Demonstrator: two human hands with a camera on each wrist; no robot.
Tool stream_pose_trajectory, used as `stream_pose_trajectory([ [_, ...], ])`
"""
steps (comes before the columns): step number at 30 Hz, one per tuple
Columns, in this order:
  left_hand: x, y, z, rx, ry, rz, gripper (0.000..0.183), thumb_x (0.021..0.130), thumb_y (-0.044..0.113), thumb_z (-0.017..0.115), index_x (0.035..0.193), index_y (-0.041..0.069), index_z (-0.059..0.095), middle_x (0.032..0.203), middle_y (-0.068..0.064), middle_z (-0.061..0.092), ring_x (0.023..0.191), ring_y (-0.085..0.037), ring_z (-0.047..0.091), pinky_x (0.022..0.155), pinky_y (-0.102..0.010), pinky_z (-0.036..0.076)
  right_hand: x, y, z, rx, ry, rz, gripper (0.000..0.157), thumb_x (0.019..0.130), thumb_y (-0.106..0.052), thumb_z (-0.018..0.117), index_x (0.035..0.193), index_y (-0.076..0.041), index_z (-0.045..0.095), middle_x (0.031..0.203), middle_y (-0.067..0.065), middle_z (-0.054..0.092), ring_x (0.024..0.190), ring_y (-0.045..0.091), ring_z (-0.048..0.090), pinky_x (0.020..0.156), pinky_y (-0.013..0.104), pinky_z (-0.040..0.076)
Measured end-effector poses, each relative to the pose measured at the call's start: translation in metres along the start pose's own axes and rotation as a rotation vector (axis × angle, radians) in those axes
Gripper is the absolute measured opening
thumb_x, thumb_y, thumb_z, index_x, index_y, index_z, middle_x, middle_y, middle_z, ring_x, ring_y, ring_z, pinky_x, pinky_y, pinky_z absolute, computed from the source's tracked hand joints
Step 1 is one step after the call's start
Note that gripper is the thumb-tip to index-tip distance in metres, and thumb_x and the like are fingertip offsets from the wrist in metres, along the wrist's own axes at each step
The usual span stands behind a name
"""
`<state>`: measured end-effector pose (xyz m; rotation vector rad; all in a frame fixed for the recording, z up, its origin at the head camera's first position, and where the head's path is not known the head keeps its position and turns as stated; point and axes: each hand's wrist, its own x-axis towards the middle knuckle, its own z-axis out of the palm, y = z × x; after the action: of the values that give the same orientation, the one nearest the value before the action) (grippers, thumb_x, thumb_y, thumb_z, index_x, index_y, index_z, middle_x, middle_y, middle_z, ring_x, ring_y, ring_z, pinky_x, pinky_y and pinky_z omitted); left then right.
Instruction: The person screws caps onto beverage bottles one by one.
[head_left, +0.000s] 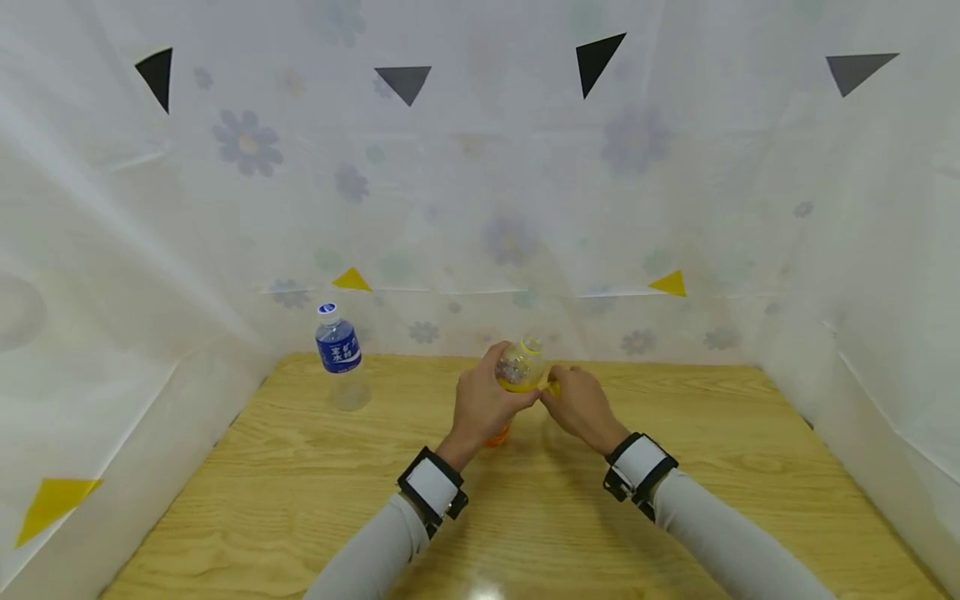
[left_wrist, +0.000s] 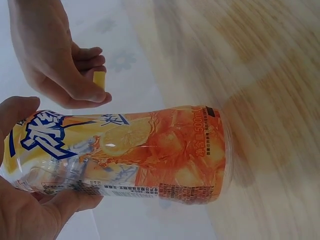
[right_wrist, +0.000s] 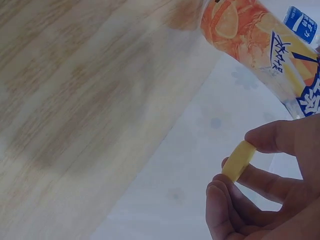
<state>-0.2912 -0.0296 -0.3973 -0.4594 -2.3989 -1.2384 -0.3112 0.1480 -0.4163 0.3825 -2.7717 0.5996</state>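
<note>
My left hand (head_left: 483,396) grips a clear plastic iced tea bottle (left_wrist: 165,150) around its upper part. Its label is orange and yellow with lemon slices and ice cubes. The bottle's mouth (head_left: 531,343) shows without a cap, and the body leans slightly, its base close to the tabletop. Just right of the bottle, my right hand (head_left: 581,404) pinches a small yellow bottle cap (right_wrist: 238,161) between thumb and fingers. In the left wrist view that cap (left_wrist: 99,79) is apart from the bottle, beside its label.
A capped water bottle (head_left: 339,350) with a blue label stands at the back left of the wooden table (head_left: 300,500). White flower-patterned sheeting (head_left: 480,167) encloses the back and sides, with black, grey and yellow triangles on it.
</note>
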Motion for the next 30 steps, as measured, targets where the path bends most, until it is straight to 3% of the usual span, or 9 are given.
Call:
stream_pose_trajectory([
  [6, -0.001, -0.001, 0.000, 0.007, 0.002, 0.009, 0.070, 0.076, 0.032, 0.089, 0.137, 0.014, 0.058, 0.104, -0.008, 0.074, 0.086, -0.020, 0.070, 0.069, -0.032, 0.056, 0.001, 0.001, -0.004, 0.094, 0.007, 0.020, 0.030, 0.091, -0.022, 0.072, 0.103, 0.002, 0.060, 0.081, 0.014, 0.065, 0.061, 0.020, 0.053, 0.055, 0.032, 0.042],
  [10, -0.001, -0.002, -0.001, 0.007, 0.003, 0.000, 0.071, 0.076, 0.033, 0.089, 0.137, 0.016, 0.058, 0.104, -0.007, 0.073, 0.086, -0.019, 0.069, 0.069, -0.031, 0.056, 0.000, 0.001, -0.007, 0.132, -0.010, 0.039, 0.028, 0.089, -0.021, 0.073, 0.095, 0.000, 0.056, 0.069, 0.006, 0.052, 0.054, 0.018, 0.046, 0.053, 0.030, 0.037],
  [14, -0.001, -0.003, 0.000, -0.001, 0.004, 0.004, 0.070, 0.076, 0.033, 0.088, 0.137, 0.016, 0.058, 0.103, -0.007, 0.073, 0.085, -0.019, 0.069, 0.067, -0.030, 0.055, -0.005, 0.002, -0.009, 0.145, -0.032, 0.056, 0.027, 0.090, -0.018, 0.072, 0.100, 0.002, 0.058, 0.077, 0.011, 0.060, 0.061, 0.021, 0.053, 0.057, 0.033, 0.044],
  [17, -0.001, -0.002, 0.000, -0.006, 0.002, 0.007, 0.071, 0.076, 0.032, 0.088, 0.138, 0.015, 0.058, 0.104, -0.007, 0.073, 0.084, -0.020, 0.069, 0.067, -0.031, 0.055, -0.010, 0.003, -0.009, 0.135, -0.069, 0.055, 0.031, 0.093, -0.015, 0.070, 0.112, 0.008, 0.062, 0.097, 0.020, 0.069, 0.079, 0.028, 0.066, 0.069, 0.041, 0.055],
  [20, -0.001, -0.002, 0.000, -0.005, 0.002, 0.005, 0.071, 0.076, 0.032, 0.088, 0.138, 0.015, 0.058, 0.104, -0.008, 0.073, 0.085, -0.020, 0.069, 0.067, -0.031, 0.056, -0.015, 0.005, -0.008, 0.127, -0.095, 0.036, 0.031, 0.095, -0.011, 0.067, 0.116, 0.010, 0.065, 0.110, 0.025, 0.070, 0.096, 0.036, 0.069, 0.082, 0.049, 0.057],
  [26, -0.001, -0.002, 0.001, -0.020, 0.001, 0.014, 0.072, 0.076, 0.031, 0.089, 0.138, 0.015, 0.058, 0.105, -0.008, 0.073, 0.085, -0.020, 0.070, 0.067, -0.030, 0.056, -0.020, 0.010, -0.005, 0.118, -0.069, 0.014, 0.015, 0.092, -0.007, 0.069, 0.102, 0.004, 0.066, 0.094, 0.017, 0.070, 0.080, 0.028, 0.067, 0.073, 0.045, 0.055],
  [30, -0.001, -0.001, 0.002, -0.015, 0.002, 0.015, 0.071, 0.076, 0.029, 0.089, 0.138, 0.015, 0.058, 0.105, -0.008, 0.073, 0.085, -0.020, 0.070, 0.067, -0.030, 0.056, -0.019, 0.011, -0.009, 0.122, -0.082, 0.013, 0.015, 0.092, -0.008, 0.068, 0.103, 0.002, 0.065, 0.093, 0.015, 0.068, 0.077, 0.025, 0.064, 0.070, 0.043, 0.054],
])
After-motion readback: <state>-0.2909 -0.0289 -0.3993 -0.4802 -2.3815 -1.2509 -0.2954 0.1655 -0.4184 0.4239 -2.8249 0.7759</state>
